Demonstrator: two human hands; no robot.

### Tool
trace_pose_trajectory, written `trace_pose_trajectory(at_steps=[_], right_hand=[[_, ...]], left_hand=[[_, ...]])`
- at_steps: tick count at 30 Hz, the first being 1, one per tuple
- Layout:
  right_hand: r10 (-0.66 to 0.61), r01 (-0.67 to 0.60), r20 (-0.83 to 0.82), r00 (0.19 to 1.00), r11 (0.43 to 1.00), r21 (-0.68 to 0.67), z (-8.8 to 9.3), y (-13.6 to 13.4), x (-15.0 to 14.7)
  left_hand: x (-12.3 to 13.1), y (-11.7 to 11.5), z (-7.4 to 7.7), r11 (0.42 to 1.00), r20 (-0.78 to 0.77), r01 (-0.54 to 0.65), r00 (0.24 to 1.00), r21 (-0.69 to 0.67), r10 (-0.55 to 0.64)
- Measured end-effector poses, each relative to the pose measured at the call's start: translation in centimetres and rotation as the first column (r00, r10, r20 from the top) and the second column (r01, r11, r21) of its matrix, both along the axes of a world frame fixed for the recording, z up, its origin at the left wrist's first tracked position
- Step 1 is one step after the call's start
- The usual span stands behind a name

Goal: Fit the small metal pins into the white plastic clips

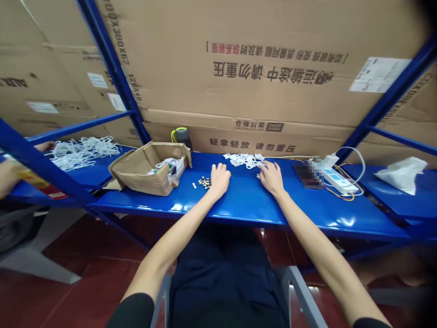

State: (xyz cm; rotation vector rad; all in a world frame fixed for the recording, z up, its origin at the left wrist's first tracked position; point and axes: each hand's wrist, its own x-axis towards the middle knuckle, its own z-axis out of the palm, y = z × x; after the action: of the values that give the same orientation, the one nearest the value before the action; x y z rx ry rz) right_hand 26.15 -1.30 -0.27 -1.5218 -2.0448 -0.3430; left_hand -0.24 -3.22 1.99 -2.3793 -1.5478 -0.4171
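Note:
My left hand [219,177] rests on the blue shelf [246,202], knuckles up and fingers curled under, right beside a small cluster of metal pieces [204,182]. My right hand [271,176] lies further right, fingers bent at the edge of a heap of small white plastic parts [244,160]. What either hand holds, if anything, is hidden under the fingers.
An open cardboard box [150,169] with white parts stands to the left, a dark bottle [181,136] behind it. A white power strip [336,177] with cables lies right, a white bag [403,173] beyond. White cords [82,151] are piled far left, near another person's hand [8,175]. Large cartons back the shelf.

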Motion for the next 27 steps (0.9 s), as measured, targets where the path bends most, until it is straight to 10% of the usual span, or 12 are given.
trace_pose_trajectory(at_steps=[27], right_hand=[[-0.004,-0.005,-0.058,0.998,0.987,-0.162,-0.6,-1.0,2.0]], left_hand=[[1.5,1.3,-2.1,0.952,0.538,0.290,0.821,-0.103,-0.192]])
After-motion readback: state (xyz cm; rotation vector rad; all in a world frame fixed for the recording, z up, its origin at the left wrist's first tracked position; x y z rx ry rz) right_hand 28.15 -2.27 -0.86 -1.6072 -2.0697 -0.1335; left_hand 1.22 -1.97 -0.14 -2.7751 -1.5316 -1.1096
